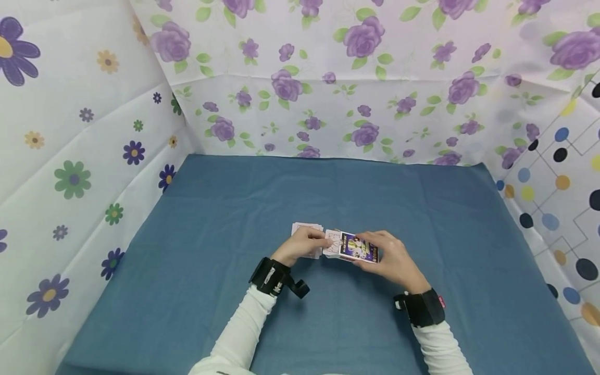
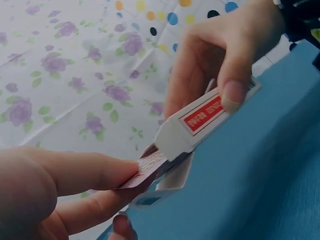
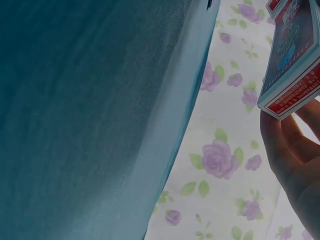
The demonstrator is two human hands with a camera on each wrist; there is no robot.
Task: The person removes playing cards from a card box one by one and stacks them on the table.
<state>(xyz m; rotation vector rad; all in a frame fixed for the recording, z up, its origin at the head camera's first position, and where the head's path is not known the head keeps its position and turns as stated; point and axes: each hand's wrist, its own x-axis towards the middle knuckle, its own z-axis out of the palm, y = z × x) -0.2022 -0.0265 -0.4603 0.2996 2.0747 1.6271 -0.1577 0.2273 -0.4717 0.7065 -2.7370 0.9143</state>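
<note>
My right hand [image 1: 392, 259] grips a playing card box [image 1: 359, 248], thumb on one narrow side and fingers on the other. The box has a dark printed face and red label strips on its white sides. Its flap [image 2: 175, 181] hangs open at the end toward my left hand [image 1: 300, 245]. Between thumb and fingers, the left hand pinches playing cards [image 2: 146, 170] that stick partway out of that end; the rest of them is hidden in the box. Beneath the left hand in the head view, a stack of cards [image 1: 307, 226] shows against the tablecloth.
A blue cloth [image 1: 234, 208] covers the table. Patterned sheets stand around it: purple roses on the back sheet [image 1: 319, 99], daisies on the left sheet [image 1: 94, 208], coloured dots on the right sheet [image 1: 558, 219]. Both wrists carry black straps [image 1: 424, 308].
</note>
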